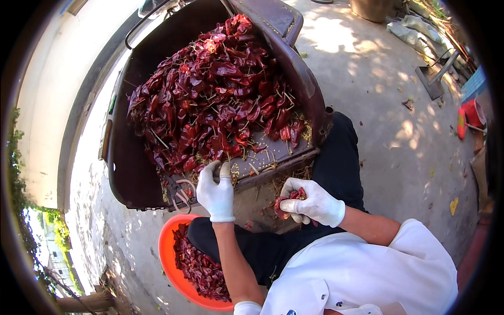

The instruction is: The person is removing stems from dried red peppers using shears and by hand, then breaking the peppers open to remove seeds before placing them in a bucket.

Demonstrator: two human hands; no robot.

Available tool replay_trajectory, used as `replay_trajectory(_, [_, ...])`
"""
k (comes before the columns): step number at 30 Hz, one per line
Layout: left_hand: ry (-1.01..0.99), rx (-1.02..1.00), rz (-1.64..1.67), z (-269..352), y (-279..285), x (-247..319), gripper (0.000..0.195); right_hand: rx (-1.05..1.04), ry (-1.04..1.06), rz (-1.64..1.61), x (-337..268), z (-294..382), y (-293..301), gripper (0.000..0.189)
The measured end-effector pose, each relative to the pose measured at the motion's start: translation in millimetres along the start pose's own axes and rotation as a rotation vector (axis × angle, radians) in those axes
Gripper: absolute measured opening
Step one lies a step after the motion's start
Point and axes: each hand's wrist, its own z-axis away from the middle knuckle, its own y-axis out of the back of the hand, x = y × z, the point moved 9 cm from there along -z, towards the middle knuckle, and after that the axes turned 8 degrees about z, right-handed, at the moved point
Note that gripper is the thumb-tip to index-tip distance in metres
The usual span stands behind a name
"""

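Observation:
A big heap of dried red chili peppers point(204, 94) fills much of a dark plastic cart bin point(275, 163) lying in front of me. My left hand point(215, 193), in a white glove, is at the bin's near edge beside the heap, thumb and fingers apart; whether it pinches a small stem is unclear. In my right hand point(311, 202), also gloved, are pieces of dried red pepper point(281, 208), held over the ground near my knee. Scissors point(182, 193) lie at the bin's near left corner. Pale seeds and stems are scattered on the bin's bare near part.
Below my left hand stands an orange basin point(167, 252) of red pepper pieces, partly hidden by my knee. Stems and bits litter the ground under the bin's edge. A metal dustpan point(432, 83) and a red object point(472, 114) are at the far right; a pale wall point(59, 78) runs along the left.

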Motion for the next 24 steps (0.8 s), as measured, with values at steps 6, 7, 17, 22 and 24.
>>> replay_trajectory(6, [-0.078, -0.073, -0.432, -28, -37, -10, 0.026, 0.043, 0.168, 0.143, -17, 1, -2, 0.024])
replay_trajectory(7, [-0.095, -0.069, -0.432, -27, -37, -11, 0.023, 0.073, 0.207, 0.183, -16, -2, 2, 0.022])
replay_trajectory(17, [-0.36, -0.239, -0.346, 59, 11, 71, 0.014, 0.547, 0.948, 1.447, -87, 14, -34, 0.055])
replay_trajectory(22, [-0.436, -0.265, -0.283, 74, 25, 92, 0.019, 0.48, 0.923, 1.554, -73, -4, -46, 0.045])
replay_trajectory(24, [-0.37, -0.217, -0.129, 77, 29, 82, 0.018, 0.422, 0.921, 1.473, -71, -5, -47, 0.036])
